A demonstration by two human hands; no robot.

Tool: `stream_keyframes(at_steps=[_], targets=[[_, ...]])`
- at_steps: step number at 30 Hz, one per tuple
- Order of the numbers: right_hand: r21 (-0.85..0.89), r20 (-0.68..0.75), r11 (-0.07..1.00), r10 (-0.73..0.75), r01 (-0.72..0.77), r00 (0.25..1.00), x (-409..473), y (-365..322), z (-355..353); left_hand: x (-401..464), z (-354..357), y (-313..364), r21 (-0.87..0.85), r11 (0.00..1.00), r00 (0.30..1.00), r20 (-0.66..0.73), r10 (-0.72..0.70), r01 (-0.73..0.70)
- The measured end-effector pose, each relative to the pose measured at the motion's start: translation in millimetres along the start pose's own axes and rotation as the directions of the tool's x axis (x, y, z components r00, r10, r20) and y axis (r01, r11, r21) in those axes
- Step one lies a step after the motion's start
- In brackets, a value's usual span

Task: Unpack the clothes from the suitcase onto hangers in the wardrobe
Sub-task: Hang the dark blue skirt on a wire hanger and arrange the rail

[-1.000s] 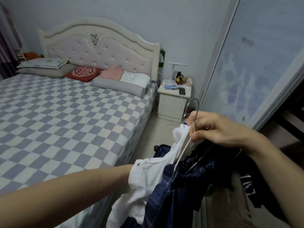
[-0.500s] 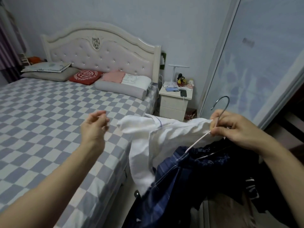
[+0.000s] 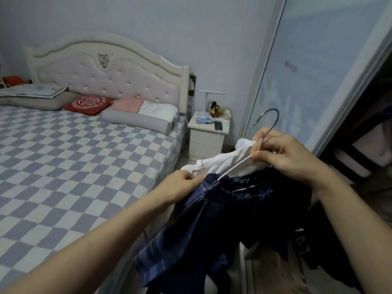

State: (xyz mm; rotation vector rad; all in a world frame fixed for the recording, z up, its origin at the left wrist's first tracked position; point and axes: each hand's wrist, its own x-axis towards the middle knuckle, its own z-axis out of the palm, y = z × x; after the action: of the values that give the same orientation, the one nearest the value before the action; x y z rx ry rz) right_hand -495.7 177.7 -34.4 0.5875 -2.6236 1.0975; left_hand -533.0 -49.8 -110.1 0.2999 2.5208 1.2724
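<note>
My right hand (image 3: 282, 153) grips a white hanger (image 3: 237, 166) at the base of its metal hook (image 3: 269, 117), together with the bunched top of a white garment (image 3: 224, 161). The garment lies draped along the hanger's arm. My left hand (image 3: 182, 184) pinches the white cloth at its left end, where it meets the waistband of a dark blue plaid garment (image 3: 191, 234). That plaid piece hangs down from the hanger between my arms, with more dark clothing (image 3: 297, 219) behind it. The suitcase is out of sight.
A bed (image 3: 63, 162) with a blue-and-white checked cover fills the left. A white nightstand (image 3: 206, 137) with phones and figurines stands beside it. The wardrobe's frosted sliding door (image 3: 318, 71) rises on the right, with its dark opening (image 3: 373, 134) at the far right.
My left hand, free and empty half a second ago, has come right and taken hold of the white cloth's end. The white garment, hanging loose before, now lies gathered along the hanger.
</note>
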Motion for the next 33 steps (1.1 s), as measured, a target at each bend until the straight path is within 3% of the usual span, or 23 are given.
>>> stream_keyframes(at_steps=[2,5,8,11,13,16,19,21,24,27,31,33], targets=[[-0.032,0.016,0.999,-0.01,0.011,1.0,-5,1,-2,2,7,1,-0.077,0.997,0.997,0.073,0.027,-0.022],[-0.033,0.018,0.999,-0.01,0.011,1.0,-10,2,-2,16,23,-2,-0.35,0.936,0.998,0.045,0.054,-0.035],[-0.02,0.021,1.0,0.0,0.0,1.0,-14,3,-3,25,33,-6,-0.429,0.902,0.999,-0.033,0.043,-0.053],[0.025,0.035,0.999,0.029,-0.03,0.999,-18,3,-6,29,31,-11,-0.411,0.901,0.973,-0.227,0.049,-0.141],[0.019,0.062,0.997,0.075,-0.076,0.995,-21,6,-8,28,15,-5,-0.326,0.908,0.906,-0.406,0.117,-0.264],[0.019,0.13,0.987,0.153,-0.157,0.98,-23,12,-3,22,-23,11,0.017,0.89,0.68,-0.638,0.36,-0.455],[-0.001,0.066,0.964,0.265,-0.266,0.962,-22,15,2,22,-52,10,0.506,0.758,0.428,-0.627,0.651,-0.411],[0.04,-0.04,0.954,0.298,-0.296,0.954,-19,11,2,21,-65,0,0.73,0.618,0.335,-0.527,0.781,-0.294],[0.077,-0.178,0.957,0.29,-0.281,0.94,-13,0,2,11,-72,-8,0.856,0.475,0.278,-0.415,0.866,-0.203],[-0.025,-0.28,0.96,0.26,-0.278,0.924,-6,-11,7,3,-71,-12,0.899,0.418,0.217,-0.385,0.897,-0.133],[-0.191,-0.384,0.937,0.202,-0.292,0.901,-2,-23,15,-12,-58,-21,0.907,0.404,0.257,-0.365,0.895,-0.122],[-0.244,-0.407,0.924,0.18,-0.296,0.896,-2,-26,20,-22,-56,-19,0.882,0.452,0.286,-0.403,0.869,-0.131]])
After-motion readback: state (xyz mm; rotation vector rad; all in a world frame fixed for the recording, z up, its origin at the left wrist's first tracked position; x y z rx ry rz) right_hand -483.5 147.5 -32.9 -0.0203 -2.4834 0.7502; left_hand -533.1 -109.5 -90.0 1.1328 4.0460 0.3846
